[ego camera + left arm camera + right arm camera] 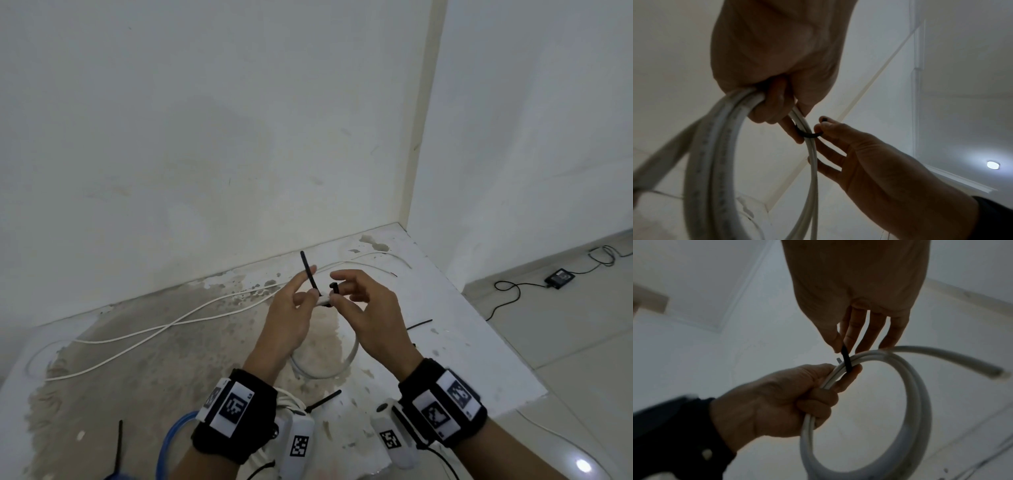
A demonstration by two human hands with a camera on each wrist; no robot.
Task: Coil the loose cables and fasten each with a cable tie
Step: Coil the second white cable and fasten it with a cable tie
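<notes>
The left grip (286,317) holds the coil (906,395) above the worktop (479,335); the right grip (368,308) pinches the tie (310,274) wrapped round it. The tie's head is hidden.

This is looking like a bare room in a home, maybe still being built: plain white walls (205,137), a stained concrete slab (154,359), floor tiles (565,342) lying at right.

Both hands meet at centre frame, wrists strapped in black bands. The left hand (286,320) curls its fingers closed in a grip. The right hand (371,313) pinches thumb to forefinger, other fingers spread.
</notes>
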